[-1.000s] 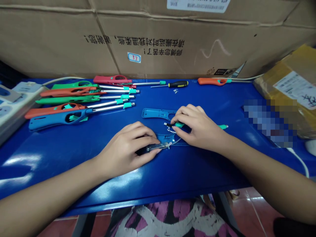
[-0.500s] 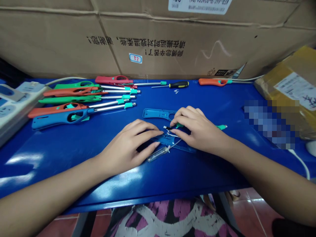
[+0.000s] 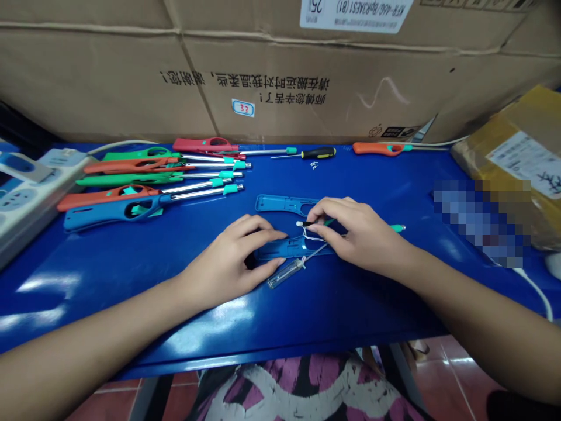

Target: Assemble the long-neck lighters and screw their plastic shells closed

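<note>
My left hand (image 3: 228, 260) rests on the blue table (image 3: 131, 263), fingers curled around the near end of a blue lighter shell half (image 3: 284, 248). A clear gas tube (image 3: 287, 273) with a thin white wire lies just in front of that shell. My right hand (image 3: 357, 234) pinches the lighter's inner part, a black-and-teal piece with a white tip (image 3: 307, 223), above the shell. A metal rod with a teal end (image 3: 395, 228) sticks out to the right of this hand. A second blue shell half (image 3: 280, 204) lies just behind.
Several finished stick lighters (image 3: 144, 181) in green, orange, red and blue lie at the left. A black-handled screwdriver (image 3: 313, 154) and an orange lighter (image 3: 385, 148) lie at the back. A white power strip (image 3: 21, 187) sits far left, cardboard boxes (image 3: 280, 70) behind, a yellow parcel (image 3: 521, 152) right.
My left hand has let go of the clear gas tube, which now lies on the table, and moved onto the blue shell half. The right hand has shifted slightly with the inner part.
</note>
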### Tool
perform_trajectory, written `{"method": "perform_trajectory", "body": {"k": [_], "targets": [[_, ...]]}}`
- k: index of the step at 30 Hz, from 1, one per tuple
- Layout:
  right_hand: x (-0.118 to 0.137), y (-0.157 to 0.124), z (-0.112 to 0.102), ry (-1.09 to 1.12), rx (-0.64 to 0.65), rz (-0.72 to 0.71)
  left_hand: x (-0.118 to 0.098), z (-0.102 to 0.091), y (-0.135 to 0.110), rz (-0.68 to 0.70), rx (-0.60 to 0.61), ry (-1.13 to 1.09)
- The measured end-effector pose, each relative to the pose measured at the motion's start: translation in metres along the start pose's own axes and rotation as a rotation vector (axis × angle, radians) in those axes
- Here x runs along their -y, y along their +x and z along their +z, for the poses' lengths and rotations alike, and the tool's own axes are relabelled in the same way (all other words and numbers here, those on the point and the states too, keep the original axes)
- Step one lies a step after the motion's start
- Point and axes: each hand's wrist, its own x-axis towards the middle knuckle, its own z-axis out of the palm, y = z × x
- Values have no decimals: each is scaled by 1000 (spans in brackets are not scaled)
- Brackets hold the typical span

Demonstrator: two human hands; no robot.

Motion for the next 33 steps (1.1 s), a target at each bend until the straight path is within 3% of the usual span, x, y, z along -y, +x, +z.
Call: {"method": "perform_trajectory", "body": {"k": [4, 10, 22, 29, 33], "targets": [[4, -2, -6, -7, 30, -21, -1, 1, 1, -3, -2, 3], [6, -4, -7, -63, 181, -99, -1, 2, 0, -24, 6, -33], [-1, -2, 4, -114, 180, -222, 3, 3, -1, 15, 55, -36], [4, -2, 8, -153, 171, -143, 0, -1, 0, 83, 159, 95], [-1, -2, -5, -46, 64, -46, -1, -4, -1, 125, 193, 235]]}}
